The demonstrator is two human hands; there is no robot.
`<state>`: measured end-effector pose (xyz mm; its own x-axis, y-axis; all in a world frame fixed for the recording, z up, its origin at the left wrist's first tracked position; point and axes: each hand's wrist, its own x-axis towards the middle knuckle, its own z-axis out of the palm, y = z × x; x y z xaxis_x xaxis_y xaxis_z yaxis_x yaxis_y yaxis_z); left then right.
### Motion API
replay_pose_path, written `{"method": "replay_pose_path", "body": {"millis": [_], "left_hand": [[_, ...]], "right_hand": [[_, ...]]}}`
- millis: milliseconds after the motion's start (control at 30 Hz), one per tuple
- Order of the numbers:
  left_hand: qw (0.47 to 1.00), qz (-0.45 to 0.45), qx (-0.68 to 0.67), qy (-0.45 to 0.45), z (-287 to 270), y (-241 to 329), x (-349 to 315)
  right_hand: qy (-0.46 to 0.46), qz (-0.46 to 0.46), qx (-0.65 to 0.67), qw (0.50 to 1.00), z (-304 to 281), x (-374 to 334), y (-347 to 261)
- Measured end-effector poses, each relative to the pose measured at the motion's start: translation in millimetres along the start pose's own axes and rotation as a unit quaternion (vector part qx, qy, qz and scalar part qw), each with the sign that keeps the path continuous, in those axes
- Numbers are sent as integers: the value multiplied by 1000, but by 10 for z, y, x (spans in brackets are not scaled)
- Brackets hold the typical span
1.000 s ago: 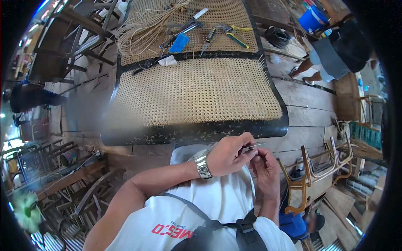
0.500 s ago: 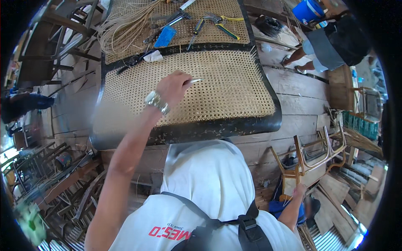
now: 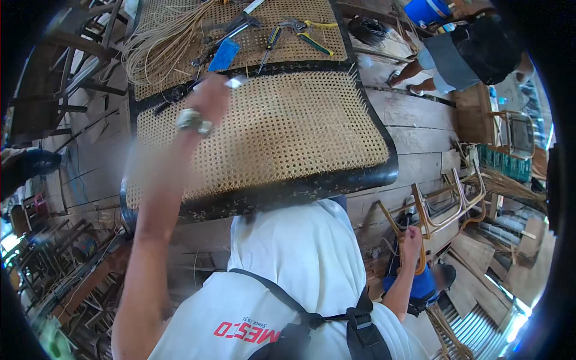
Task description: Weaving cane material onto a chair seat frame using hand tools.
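My left hand (image 3: 210, 99), smeared by motion, is over the far left part of the woven cane panel (image 3: 270, 132). Its fingers are closed on a small whitish object (image 3: 236, 81) whose kind I cannot make out. On that wrist sits a metal watch (image 3: 191, 120). Off to the right, beyond the panel's edge, my right hand (image 3: 411, 239) is raised with its fingers curled closed. A thin sliver seems to stick up from it, too small to name. Beyond the left hand lie a blue flat piece (image 3: 224, 54), a screwdriver (image 3: 269, 50) and yellow-and-green-handled pliers (image 3: 312, 37).
A bundle of cane strands (image 3: 171, 45) and a hammer (image 3: 240, 27) lie on the panel's far section. Wooden chair frames (image 3: 450, 204) stand at the right, more at the left. One person (image 3: 468, 54) stands at the far right; another in blue (image 3: 420, 282) is near right.
My left hand has moved left and away from me, over the panel, with the whitish object. My right hand has risen into fuller view. The whole view has shifted slightly.
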<state>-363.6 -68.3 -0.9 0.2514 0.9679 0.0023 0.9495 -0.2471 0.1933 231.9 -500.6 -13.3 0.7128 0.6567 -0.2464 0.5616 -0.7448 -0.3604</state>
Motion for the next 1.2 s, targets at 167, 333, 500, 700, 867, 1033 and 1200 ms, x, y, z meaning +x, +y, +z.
{"method": "replay_pose_path", "body": {"millis": [167,333,500,700,867,1033,1200], "left_hand": [[940,-259,-5,221,-163,-1764,-575],[985,-171,7,1,-158,-1464,-1126],[987,-109,-14,-120,-356,-386,-863],[959,-74,-233,-144,-426,886,-30],[938,67,-192,-282,-123,1673,591],[927,81,-179,-320,232,2167,965],[919,162,-105,-343,413,2380,1239]], "right_hand": [[-8,90,57,994,-215,117,-8],[-34,116,243,962,-80,787,-547],[-102,24,247,963,-122,1062,-1927],[-198,-87,227,950,172,1354,-2843],[-192,-218,115,950,573,1608,-3462],[-216,-261,46,940,830,1872,-3609],[-270,-239,12,933,808,2066,-3687]]}}
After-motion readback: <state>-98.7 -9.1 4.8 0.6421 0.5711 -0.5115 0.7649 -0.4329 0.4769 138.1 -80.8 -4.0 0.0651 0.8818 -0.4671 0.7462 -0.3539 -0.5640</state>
